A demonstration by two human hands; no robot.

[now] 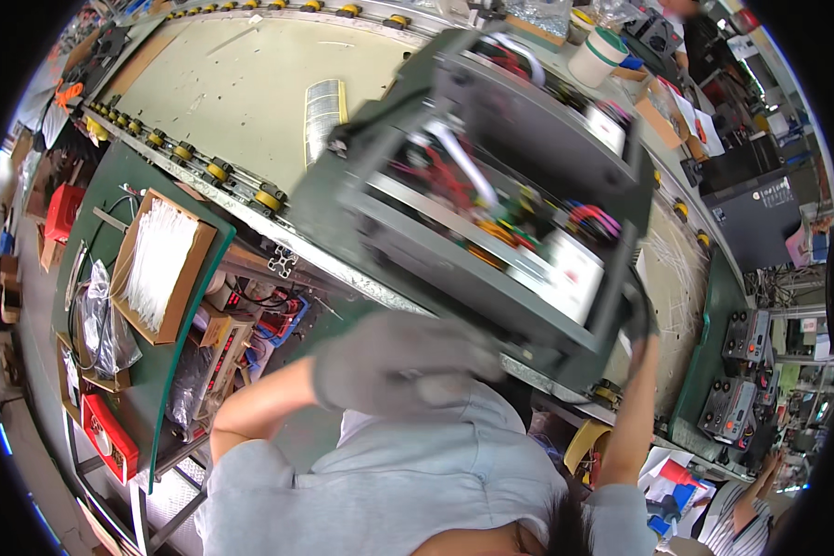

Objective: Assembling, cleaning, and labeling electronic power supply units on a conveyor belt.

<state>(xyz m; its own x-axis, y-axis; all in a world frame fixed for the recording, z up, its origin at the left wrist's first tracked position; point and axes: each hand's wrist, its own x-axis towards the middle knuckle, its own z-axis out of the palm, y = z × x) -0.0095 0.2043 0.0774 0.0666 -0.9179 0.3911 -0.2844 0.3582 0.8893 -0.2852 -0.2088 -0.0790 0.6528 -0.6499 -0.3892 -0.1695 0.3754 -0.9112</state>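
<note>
A large dark grey metal equipment case stands at an angle on the conveyor line, smeared by motion. Its top is uncovered, showing red, yellow and pink wires, a white tube and a green circuit board. Against its right side is my right hand in a dark glove; the fingers are mostly hidden, so their grip cannot be made out. My left hand, in a grey glove, is in front of my chest near the case's front edge. Blur hides whether its fingers are closed; nothing shows in it.
Yellow rollers line the conveyor's edges. A silvery sheet lies left of the case. On the green side table is a cardboard box of white strips. Behind the case stands a white tub. A co-worker's arm shows at lower right.
</note>
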